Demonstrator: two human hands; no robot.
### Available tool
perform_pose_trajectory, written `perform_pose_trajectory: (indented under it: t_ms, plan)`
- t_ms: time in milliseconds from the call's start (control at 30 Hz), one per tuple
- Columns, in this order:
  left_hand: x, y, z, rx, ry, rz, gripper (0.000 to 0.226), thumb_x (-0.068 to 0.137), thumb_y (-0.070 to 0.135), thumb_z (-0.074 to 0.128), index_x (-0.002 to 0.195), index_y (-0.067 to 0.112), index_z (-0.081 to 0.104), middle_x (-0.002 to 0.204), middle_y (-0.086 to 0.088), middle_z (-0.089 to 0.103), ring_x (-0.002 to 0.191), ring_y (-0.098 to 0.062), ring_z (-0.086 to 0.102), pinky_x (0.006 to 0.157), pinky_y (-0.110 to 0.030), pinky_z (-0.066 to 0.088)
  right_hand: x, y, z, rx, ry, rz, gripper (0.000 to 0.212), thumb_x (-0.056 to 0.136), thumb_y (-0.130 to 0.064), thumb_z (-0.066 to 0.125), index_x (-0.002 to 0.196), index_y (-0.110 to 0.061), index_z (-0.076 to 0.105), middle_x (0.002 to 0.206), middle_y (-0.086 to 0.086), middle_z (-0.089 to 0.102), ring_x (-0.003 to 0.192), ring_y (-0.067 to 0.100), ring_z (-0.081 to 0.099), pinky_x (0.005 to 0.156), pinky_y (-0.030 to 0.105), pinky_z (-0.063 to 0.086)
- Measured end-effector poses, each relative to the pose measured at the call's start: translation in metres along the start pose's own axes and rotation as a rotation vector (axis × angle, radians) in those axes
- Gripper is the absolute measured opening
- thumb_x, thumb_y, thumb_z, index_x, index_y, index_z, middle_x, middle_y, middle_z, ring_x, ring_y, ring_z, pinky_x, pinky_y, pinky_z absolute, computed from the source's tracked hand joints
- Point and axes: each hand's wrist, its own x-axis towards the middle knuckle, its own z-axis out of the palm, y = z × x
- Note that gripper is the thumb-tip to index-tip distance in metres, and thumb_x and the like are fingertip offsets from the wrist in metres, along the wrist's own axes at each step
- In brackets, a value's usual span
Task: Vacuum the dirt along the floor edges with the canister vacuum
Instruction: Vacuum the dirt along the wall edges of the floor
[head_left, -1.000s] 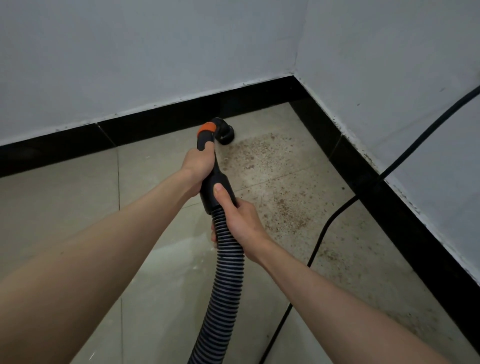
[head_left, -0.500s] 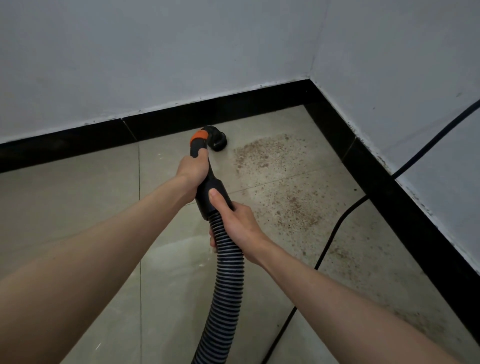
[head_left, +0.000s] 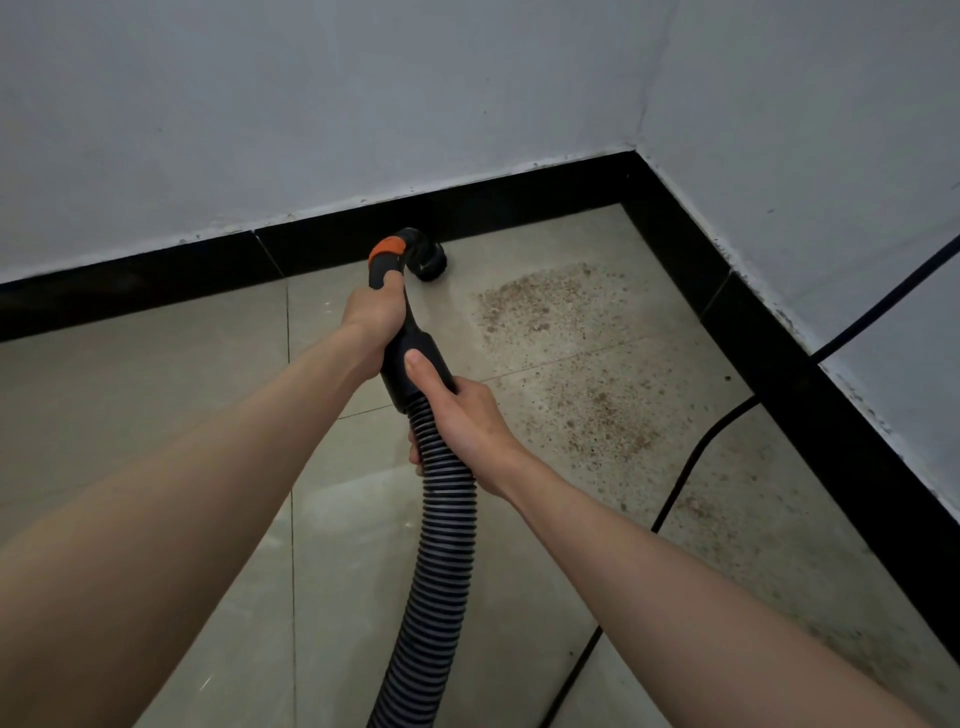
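A black ribbed vacuum hose runs up from the bottom edge to a black handle with an orange band. My left hand grips the handle's upper part. My right hand grips the hose where it joins the handle. The round black nozzle rests on the floor beside the black baseboard of the far wall. Brown dirt is scattered over the tiles to the nozzle's right, toward the corner, and continues along the right wall.
A black power cable comes down the right wall and runs across the floor toward the bottom edge. Grey walls meet in a corner at upper right, with the black skirting along the right wall too. Beige tiles lie to the left.
The nozzle has slid left along the far baseboard, away from the corner. The tiles it passed over look free of dirt. Both hands keep the same hold.
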Motion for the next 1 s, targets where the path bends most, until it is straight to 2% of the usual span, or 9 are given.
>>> perform_pose_trajectory:
  t_ms: [267,567,1000]
  plan:
    - [-0.007,-0.012,0.009,0.041,-0.011,-0.018,0.04,0.098,0.037,0.036,0.118,0.004,0.047,0.076,-0.005,0.049,0.064,-0.017,0.049,0.055,-0.027,0.04,-0.007,0.015,-0.009,0.007,-0.001,0.035,0.049,0.09,-0.055,0.057,0.09,-0.006,0.057,0.063,0.009,0.06,0.045,0.018,0.059,0.05,0.028,0.053]
    - [-0.03,-0.015,0.037,0.047,-0.033,-0.013,0.032,0.099,0.038,0.036,0.101,0.008,0.048,0.073,-0.004,0.049,0.063,-0.017,0.048,0.058,-0.028,0.041,-0.031,0.023,-0.035,0.012,0.027,0.046,0.053,0.089,-0.055,0.058,0.095,-0.002,0.057,0.064,0.011,0.059,0.046,0.02,0.059,0.051,0.031,0.052]
    - [-0.049,-0.016,0.067,-0.083,-0.063,-0.034,0.036,0.099,0.041,0.037,0.107,0.007,0.047,0.075,-0.004,0.05,0.064,-0.017,0.051,0.056,-0.027,0.042,-0.049,0.023,-0.065,-0.021,0.105,0.048,0.051,0.088,-0.054,0.06,0.095,-0.004,0.058,0.062,0.008,0.06,0.046,0.019,0.06,0.05,0.03,0.053]
